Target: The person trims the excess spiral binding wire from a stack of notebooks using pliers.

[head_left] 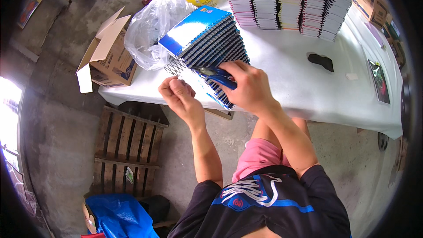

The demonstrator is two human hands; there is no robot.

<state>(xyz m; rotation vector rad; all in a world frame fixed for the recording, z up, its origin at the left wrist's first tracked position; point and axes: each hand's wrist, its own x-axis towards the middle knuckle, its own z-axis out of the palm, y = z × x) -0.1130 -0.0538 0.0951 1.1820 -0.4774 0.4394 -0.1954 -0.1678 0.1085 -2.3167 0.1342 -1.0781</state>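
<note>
A leaning stack of blue-covered spiral notebooks stands near the table's front edge, its black wire bindings facing me. My right hand is closed around blue-handled pliers, whose jaws point left against the bound edges of the stack. Left of the stack, my left hand has its fingers curled into a pinch; what they hold, if anything, is too small to make out. Just above those fingers a piece of black spiral wire shows beside the notebooks.
On the white-covered table are a clear plastic bag, an open cardboard box, tall stacks of notebooks at the back, a dark cloth-like piece and a dark picture sheet. A wooden pallet and blue plastic lie below left.
</note>
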